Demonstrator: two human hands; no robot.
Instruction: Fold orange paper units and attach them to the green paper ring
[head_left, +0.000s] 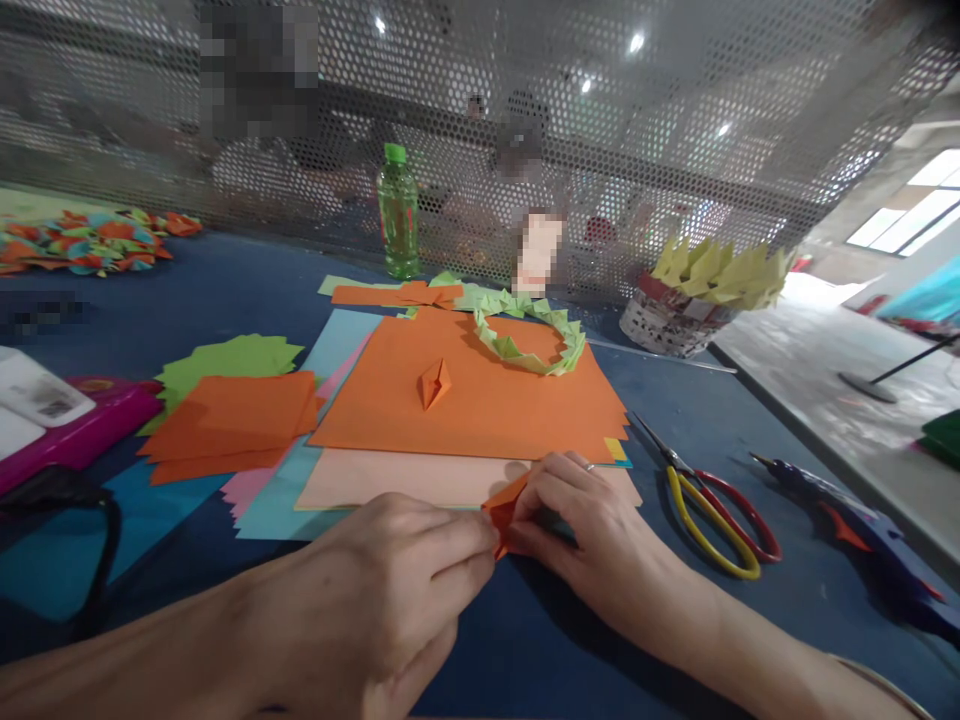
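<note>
Between my hands, near the table's front, is a small folded piece of orange paper [505,503]. My left hand [397,575] pinches its left side, and my right hand [574,515] grips its right side, so much of it is hidden by fingers. Just beyond lie stacked sheets: pale peach paper [405,478] below and large orange sheets [375,400] on top. One finished-looking orange folded diamond piece [436,384] rests on the orange sheets. A ring of light green folded paper pieces [517,357] lies at their back right.
Scissors [701,500] with red and yellow handles and a blue glue gun [862,540] lie at right. Small orange squares [232,420] and a magenta device [75,420] are left. Behind stand a green-capped bottle [398,215], a basket [667,310] and a perforated metal screen [450,60].
</note>
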